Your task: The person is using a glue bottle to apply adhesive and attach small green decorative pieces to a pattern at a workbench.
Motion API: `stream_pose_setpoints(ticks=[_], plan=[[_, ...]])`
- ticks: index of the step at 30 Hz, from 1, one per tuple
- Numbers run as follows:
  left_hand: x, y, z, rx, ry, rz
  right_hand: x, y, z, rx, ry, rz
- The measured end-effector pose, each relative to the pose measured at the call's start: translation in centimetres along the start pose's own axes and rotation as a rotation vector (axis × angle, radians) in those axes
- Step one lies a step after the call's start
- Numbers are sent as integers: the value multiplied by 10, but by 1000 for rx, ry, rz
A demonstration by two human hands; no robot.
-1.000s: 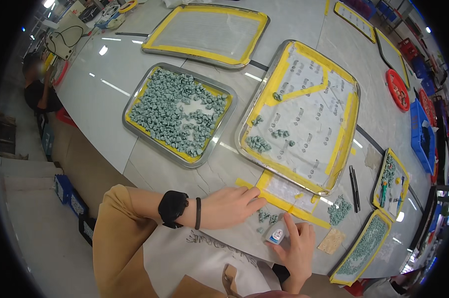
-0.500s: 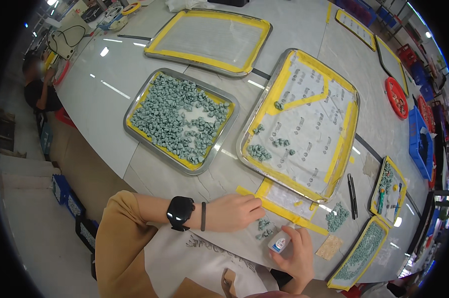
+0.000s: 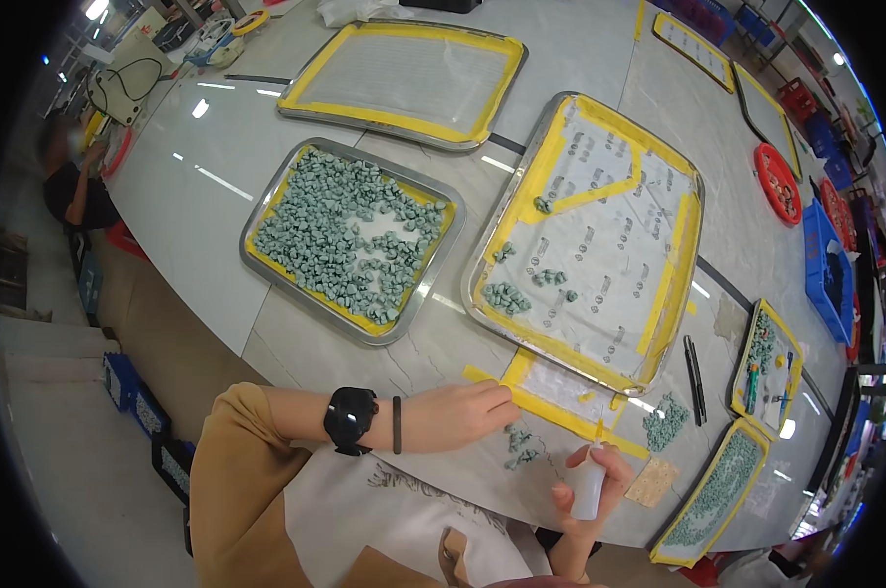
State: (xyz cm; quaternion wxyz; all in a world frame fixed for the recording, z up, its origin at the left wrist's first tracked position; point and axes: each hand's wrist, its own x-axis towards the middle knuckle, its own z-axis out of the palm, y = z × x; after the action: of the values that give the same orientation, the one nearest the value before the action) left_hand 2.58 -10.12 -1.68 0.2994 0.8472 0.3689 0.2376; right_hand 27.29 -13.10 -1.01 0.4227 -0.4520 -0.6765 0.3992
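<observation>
The right hand (image 3: 612, 480) has its fingers wrapped around a small white bottle (image 3: 588, 493), yellow tip pointing up, near loose green pieces (image 3: 520, 456) on the surface (image 3: 364, 365); the left hand (image 3: 459, 416) curls its fingers beside them (whether around anything, I cannot tell).

The grey worktop (image 3: 193, 225) holds a tray of green bits (image 3: 441, 251). Right of this tray lie a bigger tray (image 3: 599, 314), two black pens (image 3: 695, 380) and some loose green bits (image 3: 525, 458).
</observation>
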Motion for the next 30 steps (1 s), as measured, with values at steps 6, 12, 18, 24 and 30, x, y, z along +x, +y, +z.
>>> stream_pose_setpoints(ticks=[6,12,18,24,30], plan=[[1,4,-7,10,-29,-48,11,-10,8,29,36,-84],[18,21,-33,-763,-44,-178,1,-5,-1,129,162,-243],[15,19,-7,-1288,-19,-316,15,-24,15,44,161,-242],[13,11,-6,-1506,-215,-548,23,-29,21,94,72,-290],[12,7,-5,-1552,-159,-489,26,-31,23,96,64,-291]])
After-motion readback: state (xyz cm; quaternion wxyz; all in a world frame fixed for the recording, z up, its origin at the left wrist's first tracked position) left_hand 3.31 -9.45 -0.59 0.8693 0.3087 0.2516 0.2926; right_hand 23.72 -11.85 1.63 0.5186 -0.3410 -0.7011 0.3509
